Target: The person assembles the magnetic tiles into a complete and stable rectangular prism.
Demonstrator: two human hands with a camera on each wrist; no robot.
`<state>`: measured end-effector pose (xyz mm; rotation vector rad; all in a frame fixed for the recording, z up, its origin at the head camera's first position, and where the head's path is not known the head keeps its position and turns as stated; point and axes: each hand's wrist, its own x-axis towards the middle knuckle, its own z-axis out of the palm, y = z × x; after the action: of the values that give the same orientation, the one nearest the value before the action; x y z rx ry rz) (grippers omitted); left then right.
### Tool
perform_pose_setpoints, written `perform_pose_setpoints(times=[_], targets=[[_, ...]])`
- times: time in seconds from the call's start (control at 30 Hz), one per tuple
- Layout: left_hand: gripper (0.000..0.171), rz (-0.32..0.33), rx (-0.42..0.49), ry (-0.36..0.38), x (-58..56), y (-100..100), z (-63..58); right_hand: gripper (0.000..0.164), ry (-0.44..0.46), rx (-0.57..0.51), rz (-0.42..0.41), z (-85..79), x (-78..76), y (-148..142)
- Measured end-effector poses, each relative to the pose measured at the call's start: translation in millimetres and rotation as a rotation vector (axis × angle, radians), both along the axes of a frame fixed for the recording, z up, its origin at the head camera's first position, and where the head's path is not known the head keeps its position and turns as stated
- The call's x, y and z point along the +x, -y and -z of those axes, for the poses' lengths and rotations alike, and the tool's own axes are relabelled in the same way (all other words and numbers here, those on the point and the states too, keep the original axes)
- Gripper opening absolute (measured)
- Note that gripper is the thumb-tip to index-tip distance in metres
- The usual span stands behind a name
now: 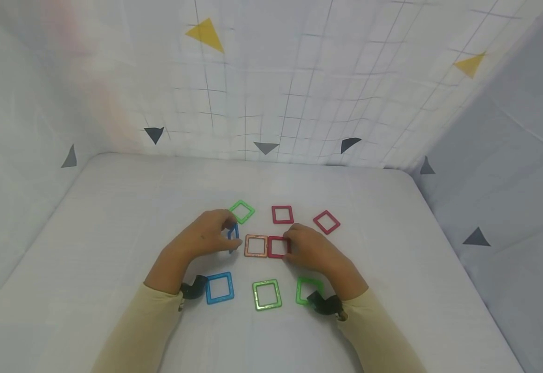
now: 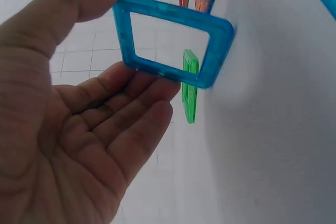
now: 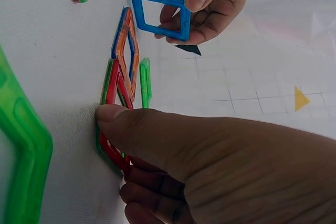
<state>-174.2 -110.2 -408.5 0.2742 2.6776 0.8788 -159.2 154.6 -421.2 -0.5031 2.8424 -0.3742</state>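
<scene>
In the head view my left hand (image 1: 201, 235) pinches a blue square magnetic tile (image 2: 173, 10) between thumb and fingers. That tile is tilted up off the table, left of an orange square tile (image 1: 256, 236). My right hand (image 1: 313, 248) grips a red square tile (image 1: 278, 238) at its right side, thumb on the near edge and fingers on the far edge. The red and orange tiles lie edge to edge. From the right wrist, a green tile (image 3: 107, 77) shows beneath the red one, and a blue layer (image 3: 118, 32) beneath the orange one.
Beyond the hands lie a green tile (image 1: 248, 216), a red tile (image 1: 282, 207) and a turned red tile (image 1: 332, 217). Nearer are a blue tile (image 1: 220, 300), a green tile (image 1: 268, 307) and another green tile (image 1: 310, 280), partly behind the right wrist camera. White sheets surround the table.
</scene>
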Motion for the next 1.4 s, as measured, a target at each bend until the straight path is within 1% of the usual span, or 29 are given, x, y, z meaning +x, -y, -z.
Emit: perform_pose_setpoints(times=[0.3,0.5,0.77,0.93,1.23,1.4], targets=[[0.058,0.025,0.074,0.02,-2.1,2,4.2,0.05,0.001,0.011,0.002,1.9,-0.9,0],[0.058,0.027,0.095,0.012,-3.2,2,6.9,0.05,-0.006,0.021,-0.006,2.4,-1.7,0],[0.06,0.055,0.122,0.003,-3.4,2,10.2,0.049,-0.007,0.014,-0.008,1.1,-1.6,0],[0.058,0.074,0.141,0.005,-2.9,1,10.9,0.048,-0.009,0.007,-0.012,-0.3,-0.6,1],[0.055,0.087,0.162,0.009,-3.0,0,15.2,0.047,-0.02,0.0,-0.028,2.1,-1.4,-1],[0.054,0.097,0.19,0.009,-3.4,0,15.9,0.046,-0.019,0.005,-0.031,3.0,-1.6,-1]])
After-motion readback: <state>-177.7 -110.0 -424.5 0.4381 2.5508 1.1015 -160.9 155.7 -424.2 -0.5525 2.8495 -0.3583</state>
